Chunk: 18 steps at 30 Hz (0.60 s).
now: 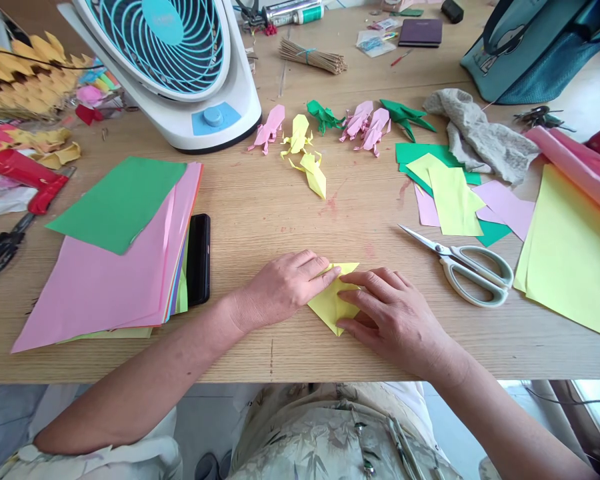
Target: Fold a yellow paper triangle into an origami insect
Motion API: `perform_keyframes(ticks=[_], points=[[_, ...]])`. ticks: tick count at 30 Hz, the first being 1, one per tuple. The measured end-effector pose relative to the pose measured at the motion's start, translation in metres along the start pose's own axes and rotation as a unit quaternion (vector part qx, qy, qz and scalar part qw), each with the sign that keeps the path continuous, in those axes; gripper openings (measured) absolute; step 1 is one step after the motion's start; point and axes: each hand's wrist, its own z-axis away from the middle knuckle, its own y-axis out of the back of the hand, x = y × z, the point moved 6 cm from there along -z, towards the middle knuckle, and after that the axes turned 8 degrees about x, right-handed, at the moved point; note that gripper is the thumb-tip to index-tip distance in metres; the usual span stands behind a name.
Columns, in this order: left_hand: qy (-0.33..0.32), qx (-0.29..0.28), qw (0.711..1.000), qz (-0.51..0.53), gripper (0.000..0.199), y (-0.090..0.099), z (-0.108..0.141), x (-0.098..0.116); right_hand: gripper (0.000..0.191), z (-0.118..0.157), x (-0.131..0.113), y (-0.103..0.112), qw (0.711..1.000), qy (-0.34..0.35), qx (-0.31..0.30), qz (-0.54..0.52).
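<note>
A small sheet of folded yellow paper (334, 308) lies on the table near its front edge, with a point toward me. My left hand (293, 285) presses on its upper left part, the fingers close together and the thumb reaching across the paper. From the other side, my right hand (397, 313) has its bent fingertips on the paper's right edge, holding it against the table. Both hands cover parts of the paper, so some of its folds are hidden. A pair of scissors (455, 263) with pale handles lies to the right of my right hand, slightly spread.
Several folded paper figures, including a yellow one (313, 175) and a pink one (270, 129), stand behind my hands. Coloured sheets (105, 287) and a phone (199, 260) lie left. A fan (215, 120) stands behind. Paper scraps (450, 200), a cloth (480, 133) and yellow sheets (575, 260) lie right.
</note>
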Motion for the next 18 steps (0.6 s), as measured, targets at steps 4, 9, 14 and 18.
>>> perform_keyframes(ticks=[4,9,14,18], points=[[-0.002,0.008,1.0,-0.01,0.028,-0.0001,0.0004,-0.0002,0.024,0.0003,0.0005,-0.0005,1.0,0.0,-0.002,0.0],[-0.004,0.004,1.0,-0.008,0.029,-0.0015,0.0004,-0.0009,0.026,0.0015,0.0016,-0.0021,1.0,0.0,-0.009,0.005],[0.003,0.001,1.0,-0.007,0.03,-0.0034,0.0008,-0.0025,0.028,0.0032,0.0034,-0.0032,1.0,-0.006,-0.015,0.014],[0.009,-0.011,1.0,0.0,0.031,-0.0042,0.001,-0.0033,0.028,0.0028,0.0031,-0.0029,1.0,-0.007,-0.018,0.013]])
